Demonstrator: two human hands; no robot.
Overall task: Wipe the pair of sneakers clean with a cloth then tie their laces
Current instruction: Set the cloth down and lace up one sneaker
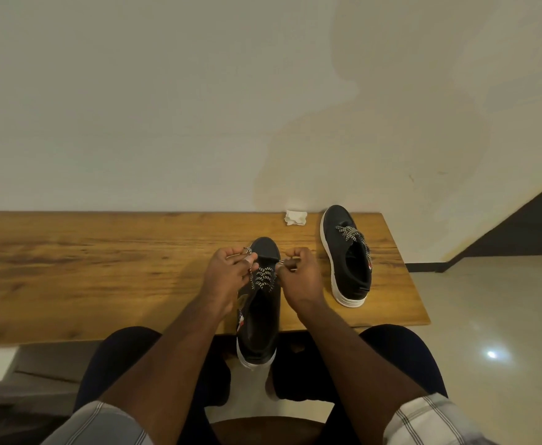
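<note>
The near shoe sits on the table, and its heel hangs over the front edge. The left hand is on its left side, the right hand on its right. The other shoe stands to its right. The cloth lies behind the near shoe, by the wall.

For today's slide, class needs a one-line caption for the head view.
Left hand and right hand pull laces on near sneaker; second sneaker waits.
</note>
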